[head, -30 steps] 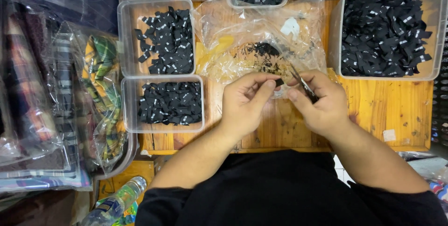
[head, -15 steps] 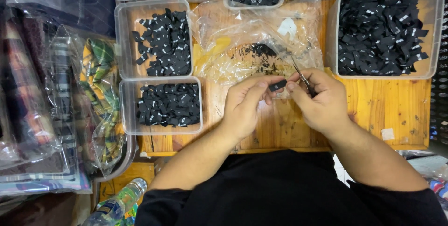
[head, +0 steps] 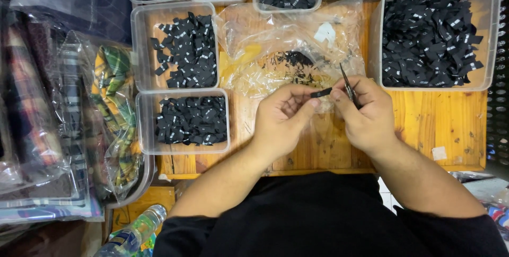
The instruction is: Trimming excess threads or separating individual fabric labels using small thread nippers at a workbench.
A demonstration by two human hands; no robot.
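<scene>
The left hand point(head: 281, 122) is pinching a small black label point(head: 321, 93) between thumb and forefinger, so these fingers are narrow and closed on it. The label is sitting in the air between the two hands, just above the wooden surface point(head: 445, 124) and in front of a crumpled clear plastic bag point(head: 275, 45). The right hand point(head: 366, 111) is gripping small dark scissors point(head: 347, 84), with the tips pointing up and away from the body, very near to the label's right end. Its fingers are curled tightly around the handles; whether the blades are apart or together I cannot tell.

The risk I am seeing is that the blade tips are working very close to the left fingertips, so a small slip could be nicking the skin. The label is tiny and held only at one end, so it could be twisting or dropping among the loose black scraps lying on the bag. A cut that is going crooked could also be spoiling the label.

Both wrists are bending slightly inward and the forearms are coming up from the body in a narrow V. Clear trays point(head: 183, 122) full of black labels are standing to the left, to the right and along the top
</scene>
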